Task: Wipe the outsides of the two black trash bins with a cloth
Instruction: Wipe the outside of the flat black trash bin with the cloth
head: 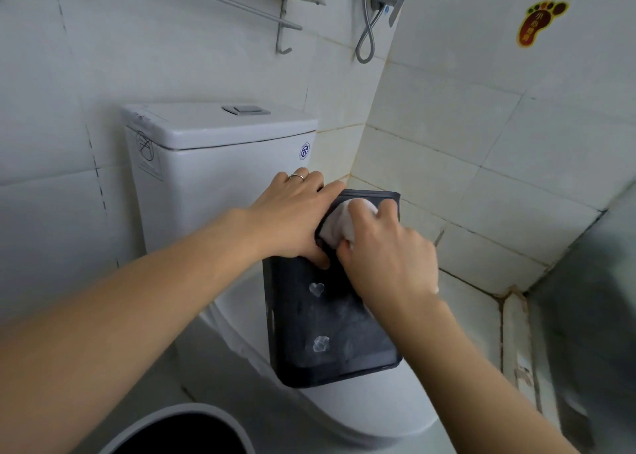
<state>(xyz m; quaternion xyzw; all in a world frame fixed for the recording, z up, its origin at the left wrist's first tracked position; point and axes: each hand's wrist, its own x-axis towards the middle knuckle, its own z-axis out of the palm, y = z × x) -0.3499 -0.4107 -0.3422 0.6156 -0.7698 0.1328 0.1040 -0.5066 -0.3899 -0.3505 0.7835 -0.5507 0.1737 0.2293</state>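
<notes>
black bin is held tilted over toilet | left hand is clamped on its side | white cloth is gripped and pressed against it by right hand

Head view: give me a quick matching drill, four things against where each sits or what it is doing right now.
Things:
1. left hand
2. right hand
3. black bin
4. footprint sticker

States:
A. lies on its side over the closed toilet lid
B. stuck on the right wall tile
C. grips the bin's far end, steadying it
D. presses the white cloth against the bin

Pairs: 1-C, 2-D, 3-A, 4-B
</notes>
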